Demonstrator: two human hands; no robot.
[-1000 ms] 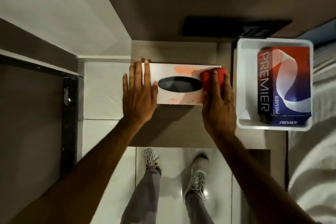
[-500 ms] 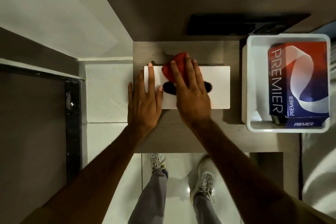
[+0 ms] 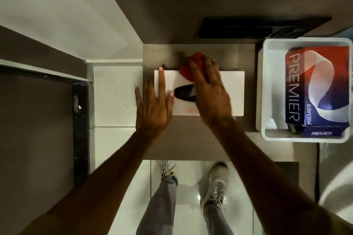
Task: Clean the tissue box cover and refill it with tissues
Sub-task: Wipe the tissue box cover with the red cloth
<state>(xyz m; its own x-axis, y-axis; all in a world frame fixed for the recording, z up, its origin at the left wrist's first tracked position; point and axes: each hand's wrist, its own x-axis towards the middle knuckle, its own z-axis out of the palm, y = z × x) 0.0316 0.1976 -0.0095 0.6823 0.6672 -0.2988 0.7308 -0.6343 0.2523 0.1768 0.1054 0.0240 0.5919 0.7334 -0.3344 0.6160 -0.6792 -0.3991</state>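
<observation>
A white tissue box cover (image 3: pixel 234 93) with a dark oval slot (image 3: pixel 184 93) lies flat on a small wooden table (image 3: pixel 191 139). My left hand (image 3: pixel 155 105) lies flat on the cover's left end, fingers spread. My right hand (image 3: pixel 210 91) presses a red cloth (image 3: pixel 191 66) onto the cover's far edge, near the middle. A faint reddish smear (image 3: pixel 192 110) shows near the cover's front edge. A red, white and blue PREMIER tissue pack (image 3: pixel 317 89) sits in a white bin (image 3: pixel 264 89) to the right.
A dark flat object (image 3: pixel 257 26) lies behind the table against the wall. White floor tiles (image 3: pixel 118 89) lie left of the table, with a dark door frame (image 3: pixel 80 120) beyond. My shoes (image 3: pixel 215 183) stand below the table's front edge.
My right hand has carried the red cloth from the cover's right end to its middle far edge. The orange stain on the top is gone. The left hand has stayed in place.
</observation>
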